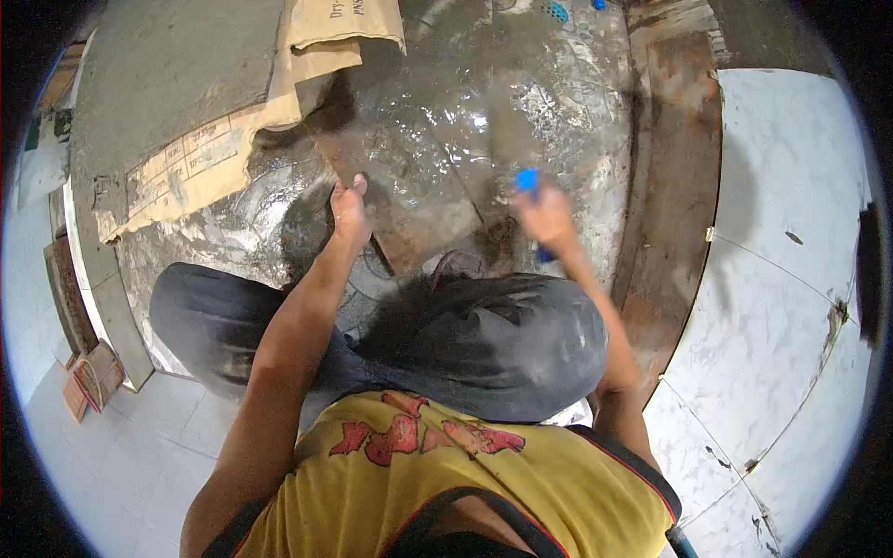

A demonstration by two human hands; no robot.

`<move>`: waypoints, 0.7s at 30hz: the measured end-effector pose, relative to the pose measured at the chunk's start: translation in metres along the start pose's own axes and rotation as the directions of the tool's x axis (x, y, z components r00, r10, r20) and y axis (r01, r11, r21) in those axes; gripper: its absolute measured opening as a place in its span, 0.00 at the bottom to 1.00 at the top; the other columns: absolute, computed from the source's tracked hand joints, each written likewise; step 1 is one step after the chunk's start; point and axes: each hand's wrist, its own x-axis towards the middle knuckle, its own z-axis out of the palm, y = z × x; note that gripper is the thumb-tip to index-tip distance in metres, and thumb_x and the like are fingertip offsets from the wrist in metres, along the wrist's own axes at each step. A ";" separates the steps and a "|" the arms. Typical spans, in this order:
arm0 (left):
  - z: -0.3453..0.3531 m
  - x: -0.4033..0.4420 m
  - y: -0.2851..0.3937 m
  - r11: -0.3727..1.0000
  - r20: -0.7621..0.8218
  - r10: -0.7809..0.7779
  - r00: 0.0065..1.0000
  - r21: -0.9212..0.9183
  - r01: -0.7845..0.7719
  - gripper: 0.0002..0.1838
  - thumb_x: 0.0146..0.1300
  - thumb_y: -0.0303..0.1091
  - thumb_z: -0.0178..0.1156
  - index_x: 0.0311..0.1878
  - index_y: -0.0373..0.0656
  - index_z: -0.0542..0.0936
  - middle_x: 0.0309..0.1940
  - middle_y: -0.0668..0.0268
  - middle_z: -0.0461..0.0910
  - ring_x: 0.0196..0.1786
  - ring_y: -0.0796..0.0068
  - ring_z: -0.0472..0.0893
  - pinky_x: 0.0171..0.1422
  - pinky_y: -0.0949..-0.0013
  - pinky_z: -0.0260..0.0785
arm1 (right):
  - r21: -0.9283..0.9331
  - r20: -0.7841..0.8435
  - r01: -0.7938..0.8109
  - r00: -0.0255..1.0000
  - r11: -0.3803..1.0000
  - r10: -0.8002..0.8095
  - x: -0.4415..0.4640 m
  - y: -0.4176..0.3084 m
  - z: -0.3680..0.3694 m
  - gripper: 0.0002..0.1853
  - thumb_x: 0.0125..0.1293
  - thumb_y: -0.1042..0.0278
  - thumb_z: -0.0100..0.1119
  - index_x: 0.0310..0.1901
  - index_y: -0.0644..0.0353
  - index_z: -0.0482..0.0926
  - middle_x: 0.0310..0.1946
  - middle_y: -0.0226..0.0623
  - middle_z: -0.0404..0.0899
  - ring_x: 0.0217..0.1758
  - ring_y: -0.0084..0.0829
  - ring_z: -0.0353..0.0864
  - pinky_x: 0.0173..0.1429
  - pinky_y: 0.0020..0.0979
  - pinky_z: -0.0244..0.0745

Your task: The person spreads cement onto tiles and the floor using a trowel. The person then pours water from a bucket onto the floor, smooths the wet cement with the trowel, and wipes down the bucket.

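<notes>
A wet, grey-brown tile (428,209) lies in front of my knees, its brown edge facing me. My left hand (350,219) is at the tile's left edge, with thumb and fingers closed on that edge. To the right of the tile, my right hand (549,221) is closed round a blue-handled tool (527,179). Blue shows above and below the fist. Motion blurs this hand, and the tool's working end cannot be made out. Water and grey slurry shine on the surface around both hands.
A torn brown paper bag (205,158) with grey mortar (177,65) on it lies at the upper left. A brown board (674,177) runs along the right, beside white tiles (781,214). A perforated blue-green piece (555,11) lies at the top. Reddish pieces (93,377) lie far left.
</notes>
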 end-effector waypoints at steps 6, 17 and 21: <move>0.009 0.013 -0.006 0.999 0.016 0.029 0.999 0.038 -0.029 0.10 0.69 0.29 0.53 0.53 0.47 0.76 0.45 0.69 0.78 0.41 0.71 0.77 0.44 0.62 0.72 | 0.216 -0.021 -0.341 0.935 0.915 0.354 0.034 0.068 -0.055 0.21 0.65 0.50 0.56 0.32 0.65 0.78 0.20 0.44 0.79 0.22 0.35 0.82 0.28 0.39 0.76; 0.017 0.027 -0.023 0.995 0.053 0.095 0.994 -0.014 -0.095 0.10 0.68 0.25 0.53 0.51 0.45 0.78 0.44 0.71 0.80 0.42 0.75 0.76 0.48 0.67 0.68 | -0.011 0.047 0.054 0.997 0.998 -0.054 0.011 -0.041 0.044 0.27 0.64 0.53 0.56 0.52 0.71 0.69 0.30 0.66 0.79 0.38 0.65 0.80 0.45 0.55 0.75; 0.025 0.017 -0.021 0.997 0.045 0.054 0.998 -0.062 -0.051 0.10 0.69 0.26 0.54 0.50 0.44 0.78 0.43 0.71 0.80 0.43 0.75 0.75 0.48 0.67 0.69 | -0.164 0.115 0.122 0.988 0.979 -0.104 -0.008 -0.060 0.051 0.24 0.64 0.58 0.55 0.49 0.74 0.66 0.25 0.59 0.80 0.30 0.60 0.82 0.37 0.55 0.79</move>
